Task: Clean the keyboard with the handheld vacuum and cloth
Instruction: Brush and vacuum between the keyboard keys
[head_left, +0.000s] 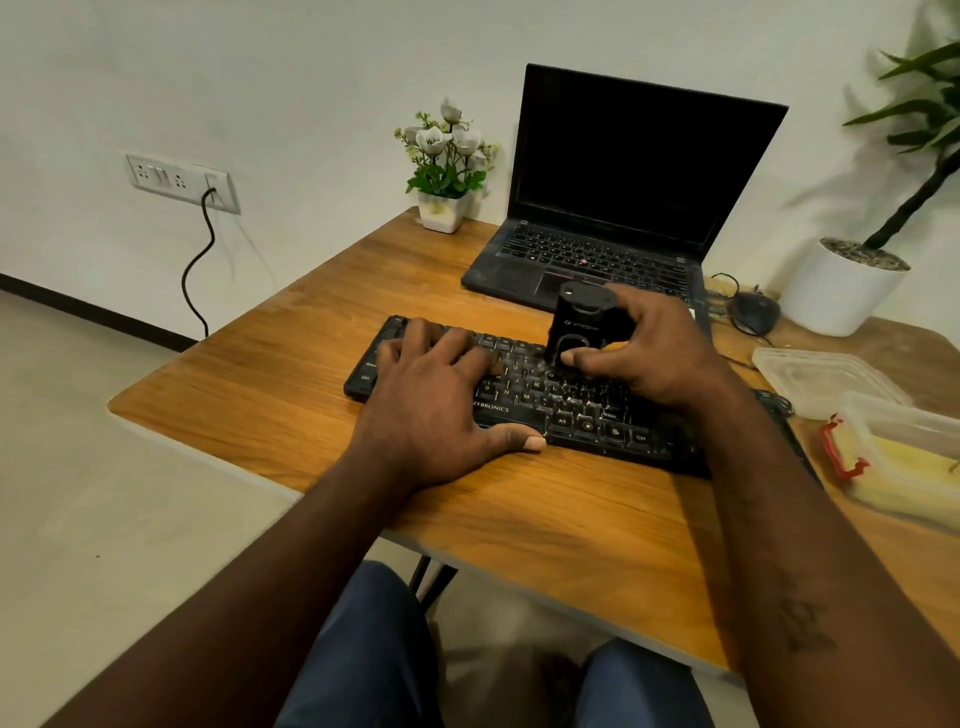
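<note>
Fingers and thumb of the right hand (657, 353) clamp the black handheld vacuum (582, 327) upright on the crumb-speckled keyboard (524, 400) at frame centre, while the left hand (436, 405) lies flat, fingers spread, across its left keys on the wooden table (260, 395).

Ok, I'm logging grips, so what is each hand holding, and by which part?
The right hand grips the vacuum round its lower body, thumb in front. The left hand holds nothing; it rests flat on the keyboard.
</note>
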